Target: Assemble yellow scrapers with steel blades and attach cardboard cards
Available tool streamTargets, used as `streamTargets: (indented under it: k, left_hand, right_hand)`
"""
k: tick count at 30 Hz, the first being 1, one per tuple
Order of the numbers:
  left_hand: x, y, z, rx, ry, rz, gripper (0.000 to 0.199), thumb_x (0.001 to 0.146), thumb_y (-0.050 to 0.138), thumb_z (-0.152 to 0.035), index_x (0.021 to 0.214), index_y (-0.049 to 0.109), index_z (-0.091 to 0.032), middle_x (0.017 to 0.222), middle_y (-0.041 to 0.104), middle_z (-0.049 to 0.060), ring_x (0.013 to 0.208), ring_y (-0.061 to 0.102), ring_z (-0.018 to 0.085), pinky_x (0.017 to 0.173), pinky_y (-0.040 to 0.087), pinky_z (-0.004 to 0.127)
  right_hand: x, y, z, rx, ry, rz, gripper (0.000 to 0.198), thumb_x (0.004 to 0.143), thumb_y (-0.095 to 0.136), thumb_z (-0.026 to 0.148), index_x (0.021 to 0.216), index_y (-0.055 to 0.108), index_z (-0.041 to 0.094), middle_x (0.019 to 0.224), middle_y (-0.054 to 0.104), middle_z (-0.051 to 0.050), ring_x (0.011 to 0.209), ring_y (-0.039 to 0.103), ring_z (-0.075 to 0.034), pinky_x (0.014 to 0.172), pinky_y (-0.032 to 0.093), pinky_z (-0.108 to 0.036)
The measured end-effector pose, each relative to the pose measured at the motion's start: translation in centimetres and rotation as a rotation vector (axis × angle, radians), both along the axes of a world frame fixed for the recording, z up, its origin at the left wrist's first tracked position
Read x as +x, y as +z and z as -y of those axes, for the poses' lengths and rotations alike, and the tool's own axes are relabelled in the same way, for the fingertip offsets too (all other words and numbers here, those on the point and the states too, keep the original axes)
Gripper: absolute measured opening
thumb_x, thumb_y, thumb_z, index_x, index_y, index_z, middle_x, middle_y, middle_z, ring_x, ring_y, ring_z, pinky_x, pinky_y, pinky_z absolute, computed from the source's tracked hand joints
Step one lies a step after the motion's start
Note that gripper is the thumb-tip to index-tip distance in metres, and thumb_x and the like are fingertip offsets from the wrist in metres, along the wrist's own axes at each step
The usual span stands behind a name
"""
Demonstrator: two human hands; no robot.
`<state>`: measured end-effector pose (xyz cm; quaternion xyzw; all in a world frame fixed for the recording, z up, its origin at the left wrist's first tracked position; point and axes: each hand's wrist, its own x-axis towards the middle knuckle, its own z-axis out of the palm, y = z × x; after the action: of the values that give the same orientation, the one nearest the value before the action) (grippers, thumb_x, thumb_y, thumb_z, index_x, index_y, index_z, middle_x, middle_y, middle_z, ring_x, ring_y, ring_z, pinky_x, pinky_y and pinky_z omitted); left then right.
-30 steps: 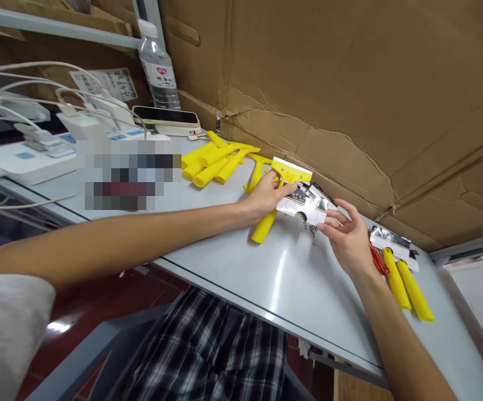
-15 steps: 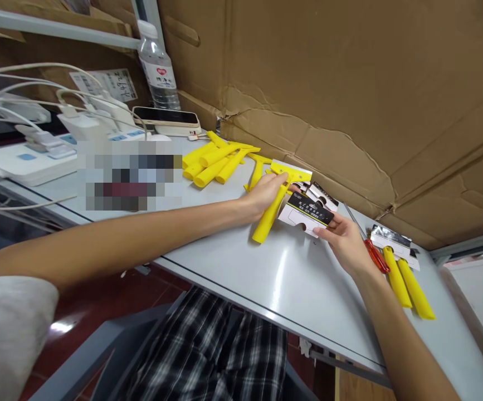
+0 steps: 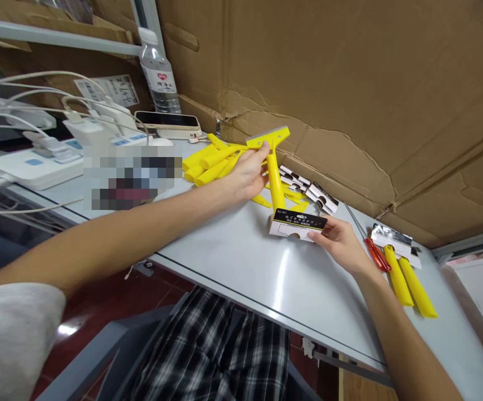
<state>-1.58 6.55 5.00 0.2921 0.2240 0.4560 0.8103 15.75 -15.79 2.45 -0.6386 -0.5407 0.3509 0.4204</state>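
My left hand is closed on a yellow scraper, gripping it just below its wide blade head, which points up. The end of the scraper's handle reaches down to a black-and-white card sleeve; whether it goes inside cannot be made out. My right hand pinches the right end of that sleeve above the table. Behind my left hand lie several yellow scraper handles in a pile. Flat yellow pieces and more card sleeves rest by the cardboard.
On the right lie a red-handled screwdriver and two yellow scrapers with sleeves on their heads. A power strip with cables, a phone and a water bottle stand left. Cardboard walls the table's back.
My left hand has raised and turned the scraper, so its head sits higher and its handle end is now at the sleeve. The sleeve has shifted slightly left and levelled.
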Motion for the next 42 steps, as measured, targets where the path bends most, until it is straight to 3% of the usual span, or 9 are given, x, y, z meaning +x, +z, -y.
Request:
streamTargets:
  k: [3,8,15,22,27,31,38,42]
  left_hand:
    - [0.2,-0.4,1.7,0.058,-0.008,0.006,0.015,0.096,0.074,-0.024,0.099,0.06,-0.021,0.094,0.067,0.0,0.081,0.064,0.013,0.084,0.057,0.031]
    - [0.4,-1.0,3.5,0.045,-0.074,-0.029,0.028,0.089,0.078,-0.011,0.105,0.057,-0.022,0.1,0.071,0.003,0.087,0.071,0.017,0.09,0.061,0.04]
    - [0.2,-0.9,3.5,0.224,-0.079,-0.15,0.046,0.086,0.076,-0.004,0.118,0.051,-0.025,0.106,0.073,0.003,0.084,0.075,0.018,0.085,0.067,0.047]
    - [-0.1,-0.7,3.2,0.349,-0.063,-0.214,0.053,0.086,0.076,-0.005,0.133,0.058,-0.023,0.101,0.074,0.006,0.082,0.076,0.02,0.077,0.069,0.046]
    - [-0.1,-0.6,3.0,0.281,-0.087,-0.259,0.061,0.085,0.077,-0.005,0.142,0.057,-0.019,0.105,0.077,0.01,0.08,0.078,0.022,0.078,0.069,0.046]
    - [0.1,-1.0,3.3,0.236,-0.166,-0.323,0.067,0.085,0.078,-0.005,0.147,0.055,-0.016,0.104,0.078,0.012,0.076,0.078,0.022,0.078,0.068,0.045]
    - [0.1,-1.7,4.4,0.485,-0.291,-0.362,0.058,0.085,0.083,-0.018,0.139,0.065,-0.013,0.104,0.08,0.013,0.081,0.077,0.022,0.08,0.064,0.041]
    - [0.1,-2.0,4.2,0.663,-0.333,-0.403,0.034,0.085,0.081,-0.021,0.118,0.078,-0.016,0.112,0.081,0.011,0.096,0.076,0.023,0.091,0.059,0.039]
  right_hand:
    - [-0.4,0.2,-0.1,0.03,-0.026,-0.003,0.042,0.083,0.082,0.046,0.108,0.07,0.015,0.114,0.071,-0.009,0.102,0.069,-0.018,0.092,0.059,-0.031]
    - [-0.9,0.4,-0.2,0.053,-0.097,0.004,0.046,0.081,0.082,0.05,0.109,0.071,0.015,0.109,0.072,-0.008,0.098,0.069,-0.019,0.089,0.059,-0.032]
    - [-1.4,0.5,-0.2,0.086,-0.119,0.003,0.044,0.082,0.08,0.05,0.107,0.07,0.015,0.105,0.071,-0.008,0.096,0.069,-0.018,0.087,0.059,-0.031]
    - [-1.7,0.8,-0.1,0.145,-0.148,0.084,0.036,0.084,0.076,0.047,0.097,0.068,0.014,0.093,0.07,-0.006,0.082,0.066,-0.014,0.076,0.057,-0.027]
    - [-1.6,0.5,0.0,0.164,-0.173,0.1,0.037,0.084,0.077,0.047,0.099,0.068,0.014,0.1,0.071,-0.007,0.09,0.068,-0.016,0.082,0.059,-0.029]
    - [-1.9,0.5,0.0,0.186,-0.174,0.103,0.036,0.084,0.077,0.048,0.094,0.066,0.014,0.097,0.071,-0.007,0.085,0.067,-0.014,0.077,0.058,-0.027]
    - [-2.4,0.8,0.0,0.225,-0.232,0.05,0.042,0.081,0.079,0.052,0.1,0.068,0.016,0.102,0.072,-0.008,0.088,0.07,-0.016,0.08,0.06,-0.028]
    - [-2.2,1.0,-0.1,0.221,-0.283,0.035,0.044,0.08,0.08,0.052,0.102,0.068,0.015,0.106,0.073,-0.009,0.092,0.071,-0.016,0.084,0.06,-0.03]
